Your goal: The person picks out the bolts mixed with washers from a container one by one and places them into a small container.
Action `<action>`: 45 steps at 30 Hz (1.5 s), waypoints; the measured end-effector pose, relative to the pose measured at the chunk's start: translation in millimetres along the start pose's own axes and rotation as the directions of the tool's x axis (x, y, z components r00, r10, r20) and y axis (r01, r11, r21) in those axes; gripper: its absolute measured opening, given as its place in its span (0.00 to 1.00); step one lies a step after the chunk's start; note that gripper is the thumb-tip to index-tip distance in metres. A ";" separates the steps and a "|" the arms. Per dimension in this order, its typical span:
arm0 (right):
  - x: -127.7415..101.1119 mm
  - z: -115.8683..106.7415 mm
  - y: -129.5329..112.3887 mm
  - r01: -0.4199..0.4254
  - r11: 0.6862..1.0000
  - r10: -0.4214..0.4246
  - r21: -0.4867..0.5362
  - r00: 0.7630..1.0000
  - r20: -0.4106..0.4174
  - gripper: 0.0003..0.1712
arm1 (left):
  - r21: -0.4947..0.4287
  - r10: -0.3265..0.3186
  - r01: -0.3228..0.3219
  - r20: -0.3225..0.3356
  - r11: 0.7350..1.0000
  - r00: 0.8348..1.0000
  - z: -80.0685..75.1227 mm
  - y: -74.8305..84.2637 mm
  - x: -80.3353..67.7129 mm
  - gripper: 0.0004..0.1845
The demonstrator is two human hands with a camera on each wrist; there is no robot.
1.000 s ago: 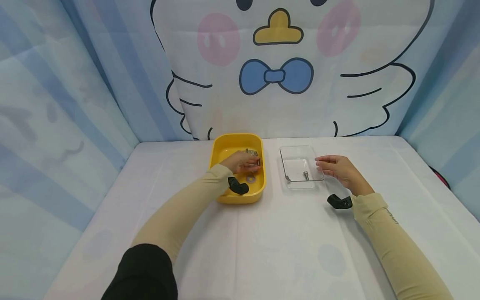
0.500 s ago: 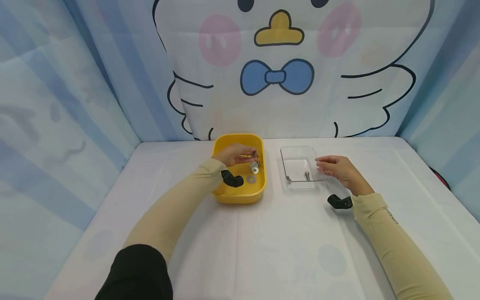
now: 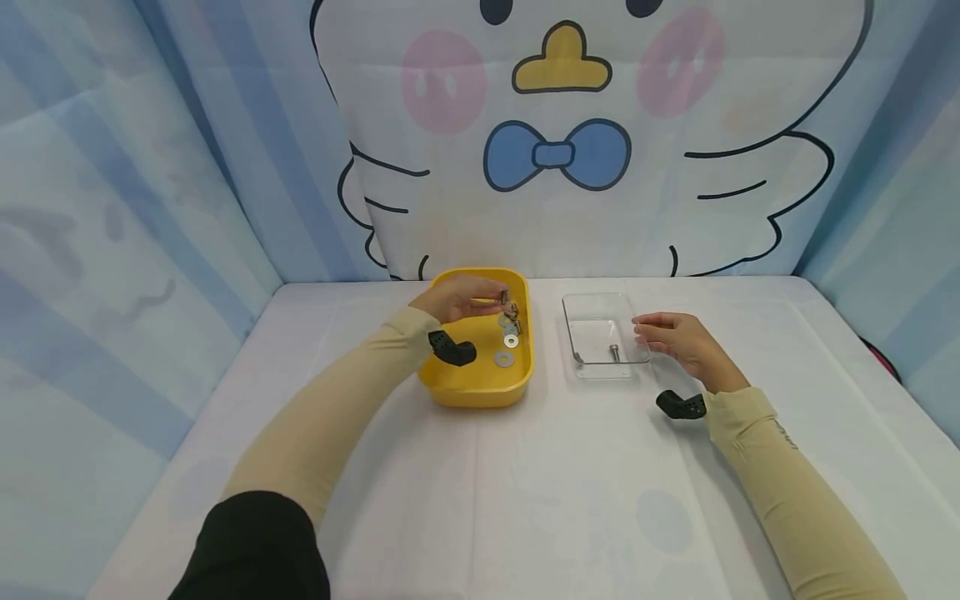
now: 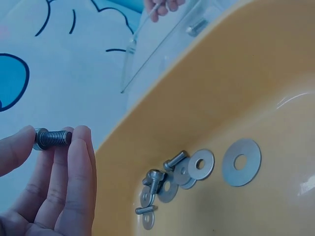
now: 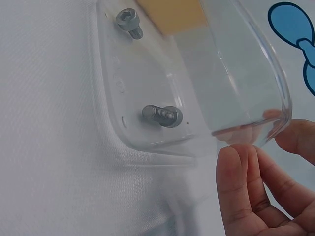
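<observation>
My left hand [image 3: 459, 298] is raised above the yellow tray [image 3: 472, 392] and pinches a short steel bolt [image 4: 50, 138] between thumb and fingers. Several washers [image 4: 240, 162] and bolts [image 4: 155, 179] lie on the tray floor below it. My right hand [image 3: 675, 340] rests against the right wall of the clear plastic tray [image 3: 596, 372]; its fingertips [image 5: 241, 162] touch the tray's rim. Two bolts [image 5: 162, 115] lie inside the clear tray.
Both trays stand on a white cloth-covered table [image 3: 525, 483], the yellow one left of the clear one. A cartoon-print backdrop [image 3: 555, 150] closes the back, and blue curtains close the sides.
My left hand has lifted out of the yellow tray with a bolt pinched in it, uncovering the washers beneath. The right hand has stayed at the clear tray.
</observation>
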State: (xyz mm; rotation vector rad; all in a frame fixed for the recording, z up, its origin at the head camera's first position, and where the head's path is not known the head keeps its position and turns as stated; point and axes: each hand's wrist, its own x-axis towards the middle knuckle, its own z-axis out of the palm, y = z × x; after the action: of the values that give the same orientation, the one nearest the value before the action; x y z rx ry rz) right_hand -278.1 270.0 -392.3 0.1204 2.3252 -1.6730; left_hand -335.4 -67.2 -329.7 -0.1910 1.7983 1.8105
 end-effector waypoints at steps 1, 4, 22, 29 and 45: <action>0.2 -0.2 0.3 -0.001 1.000 0.001 -0.002 1.000 -0.001 0.32 | 0.004 0.002 -0.002 0.009 1.000 1.000 -0.5 0.8 -1.0 0.17; 0.0 -0.5 0.9 0.005 1.000 -0.005 0.000 1.000 0.003 0.34 | 0.003 0.008 -0.008 0.024 1.000 1.000 -2.0 3.0 -4.8 0.18; 1.2 0.1 -0.5 -0.022 1.000 0.022 -0.011 1.000 -0.016 0.32 | 0.089 0.055 -0.062 0.084 0.994 0.995 0.1 16.1 -22.8 0.19; 2.4 0.1 -0.3 -0.021 1.000 0.020 -0.024 1.000 -0.022 0.33 | 0.137 0.068 -0.083 0.108 0.987 0.992 7.8 20.4 -23.9 0.19; 1.7 1.1 0.8 -0.027 1.000 0.027 -0.007 0.999 -0.018 0.35 | 0.084 0.092 -0.108 0.177 0.991 0.980 37.6 27.6 -23.2 0.18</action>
State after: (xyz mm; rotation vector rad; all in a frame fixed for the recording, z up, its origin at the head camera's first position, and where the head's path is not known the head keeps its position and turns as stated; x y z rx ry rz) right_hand -279.4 269.1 -393.7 0.1653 2.3320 -1.6573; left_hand -318.7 -36.1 -291.3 0.0919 1.7922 1.7478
